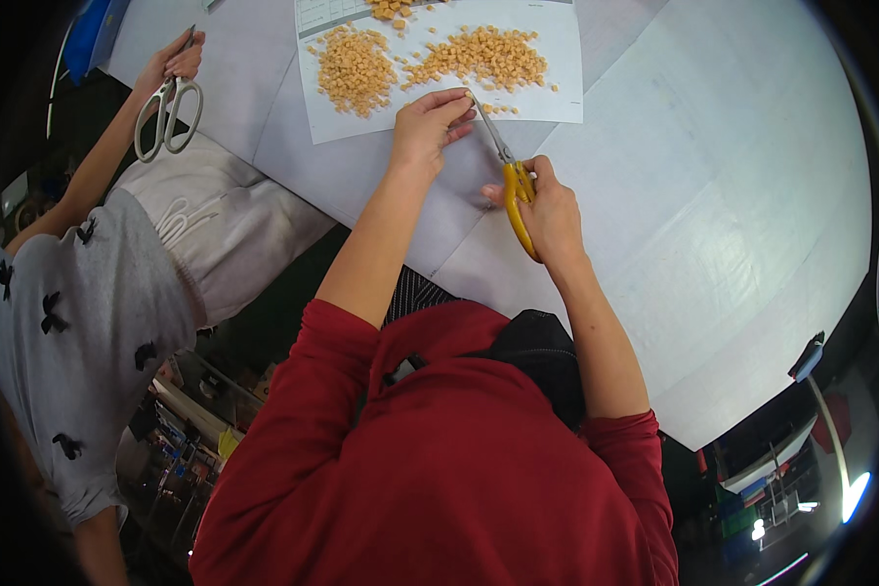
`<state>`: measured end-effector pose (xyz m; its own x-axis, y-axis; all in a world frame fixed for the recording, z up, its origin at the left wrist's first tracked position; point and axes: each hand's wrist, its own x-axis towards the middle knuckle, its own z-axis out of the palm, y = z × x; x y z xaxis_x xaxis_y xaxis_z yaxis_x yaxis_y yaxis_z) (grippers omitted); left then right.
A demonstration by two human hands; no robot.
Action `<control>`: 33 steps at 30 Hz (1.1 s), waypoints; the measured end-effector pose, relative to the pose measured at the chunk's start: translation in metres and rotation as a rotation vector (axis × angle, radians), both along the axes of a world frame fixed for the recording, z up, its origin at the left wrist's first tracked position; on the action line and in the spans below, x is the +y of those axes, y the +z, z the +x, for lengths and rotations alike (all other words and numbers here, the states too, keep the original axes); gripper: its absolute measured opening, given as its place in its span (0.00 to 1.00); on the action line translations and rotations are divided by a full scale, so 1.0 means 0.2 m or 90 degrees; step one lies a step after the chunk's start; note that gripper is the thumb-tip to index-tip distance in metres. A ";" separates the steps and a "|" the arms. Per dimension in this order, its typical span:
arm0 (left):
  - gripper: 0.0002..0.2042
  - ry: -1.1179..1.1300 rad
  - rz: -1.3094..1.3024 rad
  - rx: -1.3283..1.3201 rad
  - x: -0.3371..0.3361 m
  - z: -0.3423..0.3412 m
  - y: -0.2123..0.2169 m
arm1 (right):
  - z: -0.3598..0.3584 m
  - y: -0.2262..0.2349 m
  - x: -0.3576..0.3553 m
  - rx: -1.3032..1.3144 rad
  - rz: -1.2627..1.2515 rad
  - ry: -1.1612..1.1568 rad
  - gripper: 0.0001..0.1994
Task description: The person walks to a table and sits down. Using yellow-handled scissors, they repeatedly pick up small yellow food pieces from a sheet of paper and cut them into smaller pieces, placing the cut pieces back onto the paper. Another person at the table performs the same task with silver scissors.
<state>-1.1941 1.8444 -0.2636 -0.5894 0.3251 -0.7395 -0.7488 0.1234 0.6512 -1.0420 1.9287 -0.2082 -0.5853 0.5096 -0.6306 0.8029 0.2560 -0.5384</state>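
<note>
My right hand point(547, 210) grips yellow-handled scissors point(514, 186), whose metal blades point up and left toward my left hand. My left hand point(428, 122) has its fingers pinched together at the blade tips, by the lower edge of a white paper sheet point(557, 93). What the fingers pinch is too small to tell. On the sheet lie piles of small orange-yellow cut pieces point(483, 57), with another pile point(355, 68) to the left.
The sheet lies on a white table point(732, 215). At the left a person in a grey top holds white-handled scissors point(166, 117) in one hand over the table edge. A blue object point(93, 34) sits at the far left corner.
</note>
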 end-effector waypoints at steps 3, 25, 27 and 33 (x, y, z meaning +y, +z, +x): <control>0.09 0.016 0.007 0.004 -0.01 -0.01 -0.01 | 0.01 -0.02 0.01 0.012 -0.014 -0.011 0.33; 0.12 -0.188 0.028 0.171 0.02 -0.14 -0.01 | 0.02 -0.04 0.05 0.035 0.040 -0.005 0.33; 0.09 -0.235 -0.063 0.307 0.05 -0.13 -0.04 | 0.01 -0.04 0.07 0.031 0.055 -0.034 0.32; 0.05 -0.436 -0.228 0.858 0.11 -0.07 -0.10 | 0.01 0.01 0.14 0.012 0.012 -0.095 0.35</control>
